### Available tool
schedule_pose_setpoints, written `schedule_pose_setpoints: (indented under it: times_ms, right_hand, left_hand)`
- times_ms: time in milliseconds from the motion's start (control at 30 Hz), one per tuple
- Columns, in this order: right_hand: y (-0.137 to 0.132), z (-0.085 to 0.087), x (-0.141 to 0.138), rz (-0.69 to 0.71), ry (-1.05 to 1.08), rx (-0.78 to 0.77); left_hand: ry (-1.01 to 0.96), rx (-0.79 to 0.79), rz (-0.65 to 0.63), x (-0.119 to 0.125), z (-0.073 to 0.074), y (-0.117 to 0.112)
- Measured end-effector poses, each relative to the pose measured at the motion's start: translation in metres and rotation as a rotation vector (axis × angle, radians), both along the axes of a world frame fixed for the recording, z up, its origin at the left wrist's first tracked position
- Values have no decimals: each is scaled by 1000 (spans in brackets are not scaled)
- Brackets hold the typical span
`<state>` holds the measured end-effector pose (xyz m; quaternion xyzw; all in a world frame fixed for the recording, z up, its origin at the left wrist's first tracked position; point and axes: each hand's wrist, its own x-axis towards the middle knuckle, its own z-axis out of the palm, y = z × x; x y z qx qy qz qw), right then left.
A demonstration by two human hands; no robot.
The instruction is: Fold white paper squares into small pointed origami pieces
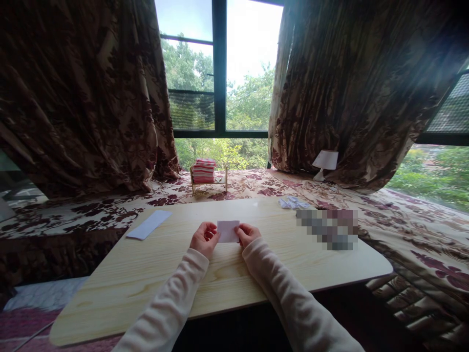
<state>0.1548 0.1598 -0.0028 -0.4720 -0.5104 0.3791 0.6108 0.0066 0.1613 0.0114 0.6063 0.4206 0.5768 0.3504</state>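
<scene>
Between my two hands, just above the middle of the wooden table (154, 278), is a small white rectangular piece of paper (227, 231). My left hand (204, 238) pinches its left edge between thumb and fingers. At the opposite edge, my right hand (249, 233) has its thumb and fingers closed on the paper. The sheet faces me and looks blank. To the left lies a longer white strip of paper (149, 225), flat on the tabletop. Several small folded white paper pieces (292, 202) are heaped at the table's far right edge.
A blurred-out patch (330, 229) covers something on the table's right side. Behind the table, a small rack (209, 184) holds a stack of red-and-white striped cloths (203, 171) on a flowered cover. A white lamp (325, 160) stands by the right curtain (315, 98).
</scene>
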Motion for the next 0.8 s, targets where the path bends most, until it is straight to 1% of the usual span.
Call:
schedule_pose_setpoints:
  times_ms: [800]
  right_hand:
    - [-1,1,-1,9,-13,6]
  left_hand:
    - [44,51,-60,-1,-6,3]
